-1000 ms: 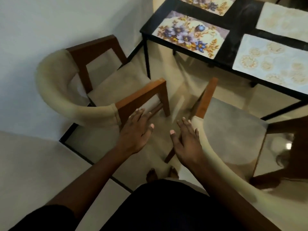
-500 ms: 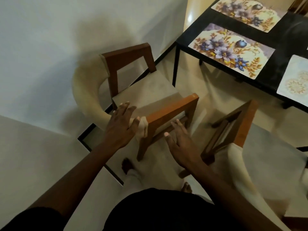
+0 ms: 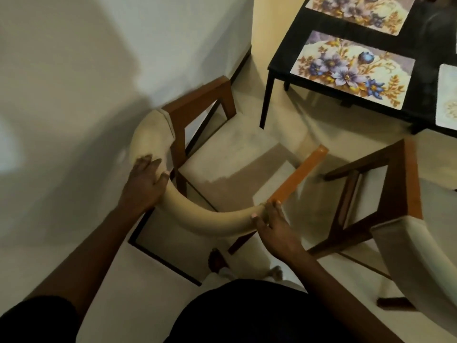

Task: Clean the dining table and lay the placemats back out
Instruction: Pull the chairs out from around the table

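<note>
Left grip (image 3: pixel 144 180), right grip (image 3: pixel 274 226) clasp chair (image 3: pixel 210 219); table (image 3: pixel 425 45) beyond.

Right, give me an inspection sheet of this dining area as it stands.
surface: black dining table, only partly in view.
job's things: near floral rectangular placemat, far floral rectangular placemat and pale patterned placemat lie flat on it.
clutter: nothing seen.
hands: left hand and right hand grip the cream padded backrest of a brown wooden chair.
cables: nothing seen.
surroundings: white wall, pale floor, second wooden chair at right.
</note>
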`<action>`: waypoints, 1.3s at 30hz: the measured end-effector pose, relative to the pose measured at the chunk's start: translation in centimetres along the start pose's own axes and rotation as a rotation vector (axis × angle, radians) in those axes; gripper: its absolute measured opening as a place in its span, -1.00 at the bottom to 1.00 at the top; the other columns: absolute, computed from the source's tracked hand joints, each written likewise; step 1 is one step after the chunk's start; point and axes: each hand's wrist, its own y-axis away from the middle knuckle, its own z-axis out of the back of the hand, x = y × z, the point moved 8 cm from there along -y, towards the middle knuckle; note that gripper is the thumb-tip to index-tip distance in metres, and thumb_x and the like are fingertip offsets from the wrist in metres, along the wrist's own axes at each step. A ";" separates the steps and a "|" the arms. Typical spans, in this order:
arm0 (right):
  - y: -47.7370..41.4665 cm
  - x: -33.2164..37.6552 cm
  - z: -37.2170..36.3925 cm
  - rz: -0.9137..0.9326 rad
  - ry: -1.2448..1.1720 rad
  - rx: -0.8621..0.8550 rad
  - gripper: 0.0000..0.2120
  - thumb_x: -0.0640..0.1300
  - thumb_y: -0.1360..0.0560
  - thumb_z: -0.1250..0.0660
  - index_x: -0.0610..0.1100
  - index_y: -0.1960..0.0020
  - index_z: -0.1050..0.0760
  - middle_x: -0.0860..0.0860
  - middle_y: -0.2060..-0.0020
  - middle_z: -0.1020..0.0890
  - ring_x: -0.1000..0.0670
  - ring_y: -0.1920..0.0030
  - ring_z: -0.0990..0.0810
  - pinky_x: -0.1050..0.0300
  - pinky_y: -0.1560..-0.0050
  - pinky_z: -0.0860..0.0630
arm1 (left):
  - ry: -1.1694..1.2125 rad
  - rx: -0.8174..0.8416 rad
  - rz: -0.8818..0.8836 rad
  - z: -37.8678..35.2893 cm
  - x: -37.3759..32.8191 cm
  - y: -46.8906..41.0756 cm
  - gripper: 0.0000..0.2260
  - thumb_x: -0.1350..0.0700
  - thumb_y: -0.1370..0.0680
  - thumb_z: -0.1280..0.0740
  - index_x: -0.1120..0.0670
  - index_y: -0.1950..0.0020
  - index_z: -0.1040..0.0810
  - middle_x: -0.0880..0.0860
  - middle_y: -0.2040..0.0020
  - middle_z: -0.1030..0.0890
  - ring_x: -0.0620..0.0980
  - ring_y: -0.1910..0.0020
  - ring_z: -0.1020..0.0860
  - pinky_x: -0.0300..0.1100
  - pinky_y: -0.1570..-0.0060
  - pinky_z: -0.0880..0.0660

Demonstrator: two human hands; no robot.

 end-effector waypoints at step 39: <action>-4.9 -3.0 -0.6 -0.620 -0.448 -0.560 -0.52 0.08 -0.44 -0.53 -0.16 -0.23 -0.52 -0.04 -0.02 -0.62 0.03 0.10 -0.61 0.15 0.17 -0.56 | 0.004 0.272 0.047 1.3 3.5 -29.2 -0.43 -0.18 -0.50 -0.55 0.12 -0.39 -0.59 0.27 -0.31 -0.63 0.34 -0.20 -0.60 0.18 -0.17 -0.55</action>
